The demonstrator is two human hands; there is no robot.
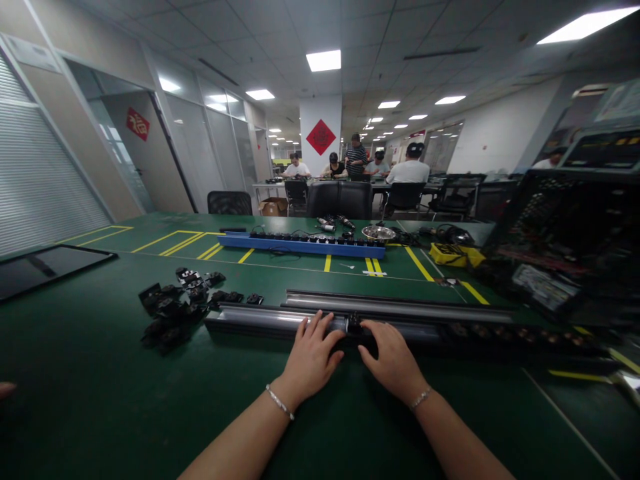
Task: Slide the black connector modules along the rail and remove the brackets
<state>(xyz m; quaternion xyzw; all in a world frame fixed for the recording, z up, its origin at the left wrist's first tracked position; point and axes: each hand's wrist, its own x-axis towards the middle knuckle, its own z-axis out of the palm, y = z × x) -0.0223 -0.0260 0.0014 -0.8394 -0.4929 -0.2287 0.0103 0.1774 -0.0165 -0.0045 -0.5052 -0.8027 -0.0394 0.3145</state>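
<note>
My left hand (pixel 314 353) lies over a long dark metal rail (pixel 270 320), its fingers spread on the shiny channel and its thumb pointing at the near edge. A small black part (pixel 354 323) sits in the rail between my two hands. My right hand (pixel 394 357) has its index fingertip at the right side of that part, with the thumb apart and lower down. Several similar parts (pixel 480 331) line the rail's right end, which is dim. A second dark rail (pixel 380 305) lies just behind the first.
Loose black parts (pixel 173 310) are piled at the left. Farther back are a blue rail (pixel 300 248), a metal bowl (pixel 379 233) and a yellow object (pixel 455 255). A dark rack (pixel 565 233) stands at the right. Someone's fingertip (pixel 7 390) shows at the left edge.
</note>
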